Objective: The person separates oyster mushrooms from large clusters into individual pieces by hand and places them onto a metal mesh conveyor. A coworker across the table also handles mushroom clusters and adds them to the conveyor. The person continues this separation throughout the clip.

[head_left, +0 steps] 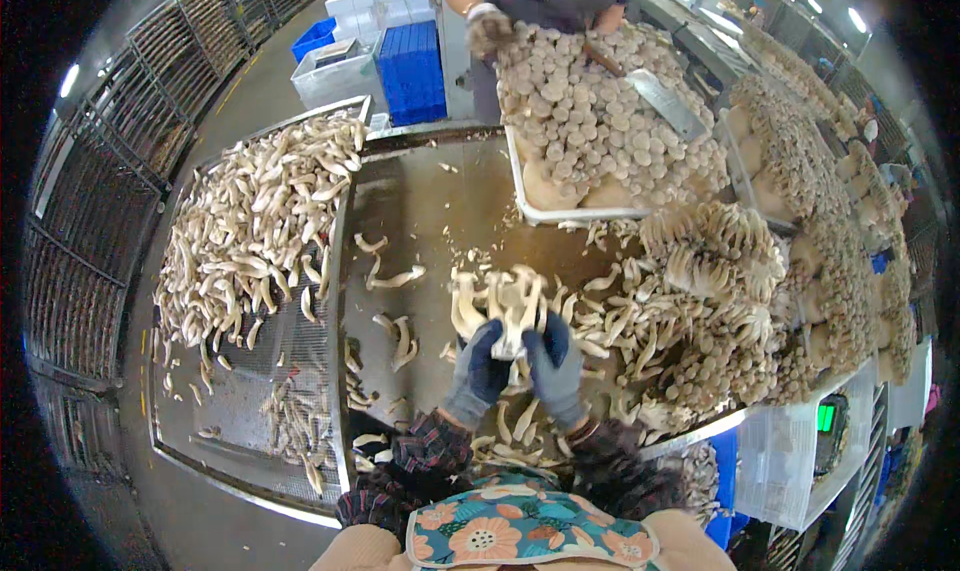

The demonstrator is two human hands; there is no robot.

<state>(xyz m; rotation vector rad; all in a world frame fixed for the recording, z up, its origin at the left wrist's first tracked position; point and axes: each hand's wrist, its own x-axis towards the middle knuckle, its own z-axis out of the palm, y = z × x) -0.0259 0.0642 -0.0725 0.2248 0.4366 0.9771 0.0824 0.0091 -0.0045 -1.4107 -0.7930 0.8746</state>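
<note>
My left hand (477,376) and my right hand (557,373), both in grey and dark blue gloves, close around the base of a mushroom cluster (503,299). Its pale, thick stems point away from me, over the middle of the metal worktable (430,196). A small pale patch shows between my thumbs; I cannot make out what it is. Loose mushrooms (525,421) lie close below my hands, and more spread out to the right. Beyond them at the right sits a heap of mushroom clumps (715,261) with grey-brown caps.
A mesh-bottomed tray (345,391) at the left bears many single mushrooms (260,211). Across the table stands a white crate (575,214) full of clumps, with a cleaver (665,103) on top. A co-worker's gloved hand (490,31) is beside it. Blue crates (410,71) stand behind.
</note>
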